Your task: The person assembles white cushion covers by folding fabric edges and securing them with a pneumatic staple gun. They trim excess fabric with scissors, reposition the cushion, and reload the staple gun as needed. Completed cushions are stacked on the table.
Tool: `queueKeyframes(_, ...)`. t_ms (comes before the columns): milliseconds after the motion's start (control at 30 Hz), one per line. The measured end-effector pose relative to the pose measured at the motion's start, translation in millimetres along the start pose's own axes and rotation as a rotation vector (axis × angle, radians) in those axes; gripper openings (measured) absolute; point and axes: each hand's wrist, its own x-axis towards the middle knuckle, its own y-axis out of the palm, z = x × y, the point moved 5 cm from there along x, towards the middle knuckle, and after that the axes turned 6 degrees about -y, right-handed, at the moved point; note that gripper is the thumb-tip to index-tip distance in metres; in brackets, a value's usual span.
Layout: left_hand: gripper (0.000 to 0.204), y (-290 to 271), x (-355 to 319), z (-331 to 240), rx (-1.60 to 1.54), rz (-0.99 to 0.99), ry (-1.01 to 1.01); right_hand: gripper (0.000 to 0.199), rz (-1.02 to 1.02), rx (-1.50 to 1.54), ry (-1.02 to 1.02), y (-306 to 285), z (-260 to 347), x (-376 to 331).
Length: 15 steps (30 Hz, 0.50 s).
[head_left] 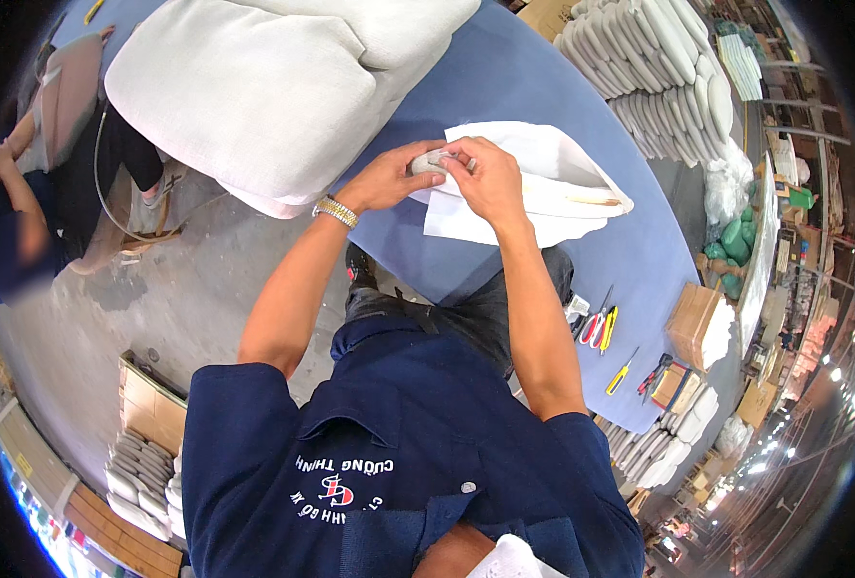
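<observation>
My left hand (389, 179), with a metal watch on its wrist, is closed round a small light-grey rounded piece (428, 162) that looks fabric-covered. From the other side, the thumb and fingers of my right hand (490, 183) pinch the same piece. Its exact kind is partly hidden by my fingers. Under and beside my hands lies a white sheet-like cover (543, 154), its right part standing up like an open pouch with a thin tan strip along its lower fold. All this is over the blue table (630, 231).
Large light-grey cushions (244, 96) pile up on the table's left. Screwdrivers (623, 371), pliers (607, 329) and a cardboard box (699, 326) sit at the right. Stacked grey pads (639, 48) stand beyond the table. Another person (23, 212) works at the far left.
</observation>
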Motion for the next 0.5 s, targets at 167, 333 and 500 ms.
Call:
queueKeyframes(167, 0.062, -3, -3, 1, -0.044, 0.022, 0.005, 0.011, -0.158, 0.247, -0.018, 4, 1, -12)
queueKeyframes(333, 0.062, -8, -3, -1, 0.007, 0.015, -0.019, 0.011, -0.235, 0.385, 0.096, 2, -5, -18)
queueKeyframes(500, 0.063, -4, 10, 2, 0.126, -0.054, -0.048, 0.012, -0.401, 0.376, 0.138, -34, -23, -68)
